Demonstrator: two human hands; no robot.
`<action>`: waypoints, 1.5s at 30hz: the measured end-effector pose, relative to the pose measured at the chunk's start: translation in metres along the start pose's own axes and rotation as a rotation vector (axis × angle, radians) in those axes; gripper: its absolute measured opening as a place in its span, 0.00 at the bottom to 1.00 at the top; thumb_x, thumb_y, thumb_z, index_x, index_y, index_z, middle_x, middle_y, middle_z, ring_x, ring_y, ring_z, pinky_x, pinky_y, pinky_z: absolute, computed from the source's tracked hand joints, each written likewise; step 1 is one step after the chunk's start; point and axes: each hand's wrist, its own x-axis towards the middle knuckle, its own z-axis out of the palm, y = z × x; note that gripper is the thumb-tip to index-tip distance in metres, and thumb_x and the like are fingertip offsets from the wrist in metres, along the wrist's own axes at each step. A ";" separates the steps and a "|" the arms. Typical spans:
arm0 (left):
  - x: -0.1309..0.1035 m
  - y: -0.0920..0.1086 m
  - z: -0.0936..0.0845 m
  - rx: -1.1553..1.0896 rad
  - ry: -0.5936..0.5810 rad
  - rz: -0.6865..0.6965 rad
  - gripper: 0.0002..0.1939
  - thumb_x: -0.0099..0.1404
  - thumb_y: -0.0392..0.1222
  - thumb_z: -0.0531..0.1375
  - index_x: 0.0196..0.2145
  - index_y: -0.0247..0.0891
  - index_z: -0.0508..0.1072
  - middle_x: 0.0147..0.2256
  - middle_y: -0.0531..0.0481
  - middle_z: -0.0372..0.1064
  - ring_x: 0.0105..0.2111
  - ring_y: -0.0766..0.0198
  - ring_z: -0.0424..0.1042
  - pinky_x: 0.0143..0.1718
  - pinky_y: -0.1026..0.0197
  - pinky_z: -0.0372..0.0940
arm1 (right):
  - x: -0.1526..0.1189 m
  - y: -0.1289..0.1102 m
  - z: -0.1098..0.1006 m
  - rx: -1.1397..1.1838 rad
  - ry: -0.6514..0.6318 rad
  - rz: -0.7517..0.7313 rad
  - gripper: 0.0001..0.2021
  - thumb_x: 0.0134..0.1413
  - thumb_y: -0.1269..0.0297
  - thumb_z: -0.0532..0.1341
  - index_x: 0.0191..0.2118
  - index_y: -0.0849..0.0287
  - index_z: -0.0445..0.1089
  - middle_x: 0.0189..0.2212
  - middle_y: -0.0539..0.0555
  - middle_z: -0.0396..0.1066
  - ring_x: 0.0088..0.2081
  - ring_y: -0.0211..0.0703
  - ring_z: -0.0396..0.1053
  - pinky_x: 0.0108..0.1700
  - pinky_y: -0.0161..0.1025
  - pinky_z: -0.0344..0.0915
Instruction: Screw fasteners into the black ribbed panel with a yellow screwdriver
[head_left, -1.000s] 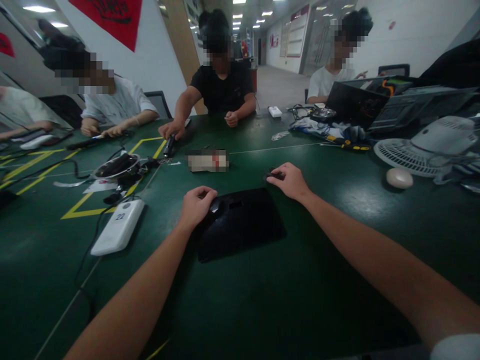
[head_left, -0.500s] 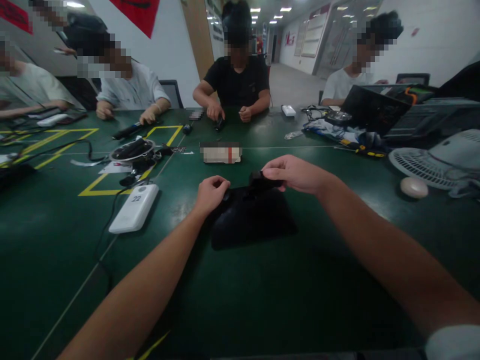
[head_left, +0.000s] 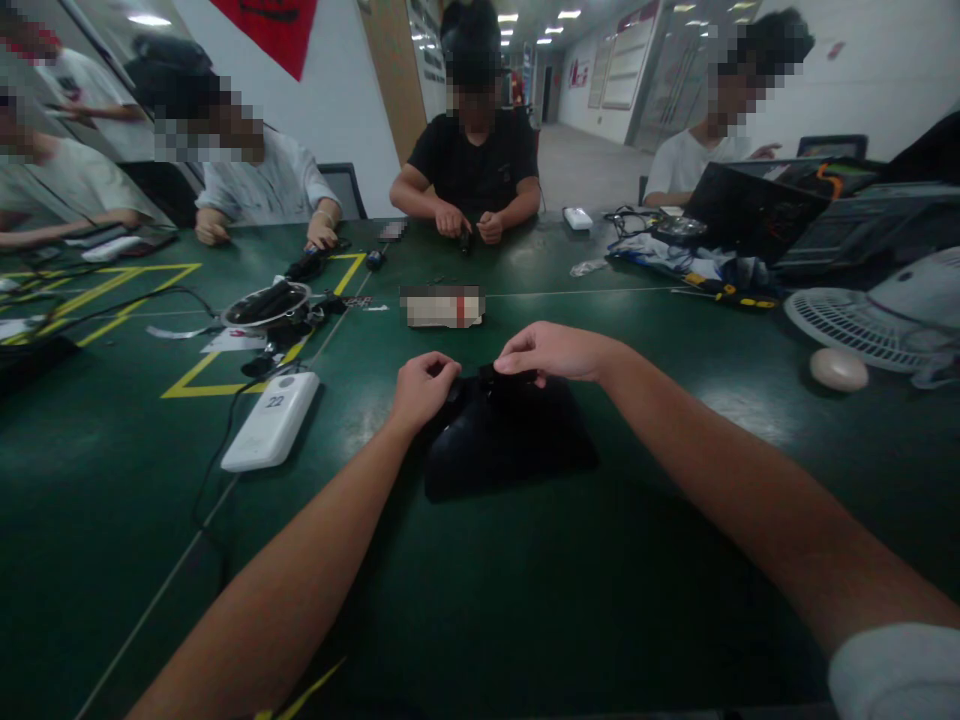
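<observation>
A dark, flat pad-like piece [head_left: 510, 450] with rounded corners lies on the green table [head_left: 637, 600] in front of me. My right hand [head_left: 559, 352] pinches a small black block-shaped object [head_left: 517, 385] low over the pad's far edge; whether the two touch I cannot tell. At the pad's far left corner, my left hand [head_left: 426, 388] has its fingers curled together next to a small dark rounded part [head_left: 454, 392]. What those left fingers hold, if anything, is hidden.
Left of my arm lies a white power bank [head_left: 271, 420] marked 22, with a black cable. Beyond the pad stands a small box [head_left: 442, 308]. At right are a white fan [head_left: 862, 320] and a pale oval object [head_left: 838, 370]. Several people sit around the table.
My right hand has moved left and down with the black block, bringing it lower over the pad. The left hand has stayed in place.
</observation>
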 end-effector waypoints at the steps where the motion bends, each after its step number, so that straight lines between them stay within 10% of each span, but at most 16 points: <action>1: 0.000 0.001 0.000 0.001 0.000 0.000 0.12 0.60 0.51 0.63 0.29 0.42 0.80 0.30 0.48 0.79 0.34 0.55 0.74 0.41 0.54 0.67 | 0.000 0.000 0.000 -0.006 0.012 0.008 0.17 0.46 0.49 0.79 0.30 0.57 0.82 0.27 0.50 0.73 0.30 0.39 0.66 0.28 0.36 0.61; 25: -0.001 0.007 -0.004 0.019 0.025 0.009 0.15 0.59 0.55 0.61 0.31 0.41 0.79 0.34 0.47 0.80 0.38 0.54 0.76 0.48 0.54 0.69 | 0.006 0.013 0.018 0.039 0.101 0.105 0.21 0.46 0.48 0.82 0.27 0.59 0.80 0.28 0.52 0.72 0.31 0.39 0.67 0.31 0.35 0.69; 30: 0.001 0.023 -0.016 -0.043 0.103 0.024 0.18 0.61 0.57 0.60 0.37 0.41 0.79 0.38 0.46 0.80 0.42 0.53 0.76 0.46 0.54 0.70 | 0.000 0.030 0.001 0.100 0.413 -0.015 0.16 0.57 0.49 0.76 0.33 0.59 0.81 0.37 0.59 0.80 0.32 0.40 0.72 0.34 0.38 0.74; 36: -0.015 0.092 -0.029 0.057 -0.001 0.232 0.19 0.66 0.56 0.61 0.47 0.42 0.78 0.47 0.43 0.80 0.47 0.51 0.76 0.48 0.51 0.71 | -0.018 0.089 -0.040 -0.042 0.770 -0.084 0.09 0.56 0.72 0.67 0.43 0.59 0.81 0.36 0.54 0.80 0.29 0.38 0.72 0.38 0.41 0.73; 40: -0.034 0.127 -0.007 0.366 -0.217 0.370 0.24 0.68 0.58 0.64 0.56 0.44 0.78 0.52 0.41 0.80 0.54 0.43 0.76 0.56 0.45 0.68 | -0.027 0.123 -0.050 -0.121 0.885 -0.086 0.07 0.58 0.70 0.64 0.41 0.59 0.78 0.32 0.53 0.77 0.30 0.42 0.73 0.40 0.45 0.73; 45: -0.045 0.120 0.028 0.710 -0.295 0.337 0.18 0.67 0.58 0.66 0.48 0.45 0.79 0.44 0.38 0.81 0.46 0.40 0.79 0.48 0.44 0.69 | -0.027 0.129 -0.048 -0.188 0.924 -0.124 0.01 0.57 0.68 0.66 0.35 0.56 0.76 0.29 0.51 0.76 0.32 0.44 0.73 0.44 0.47 0.72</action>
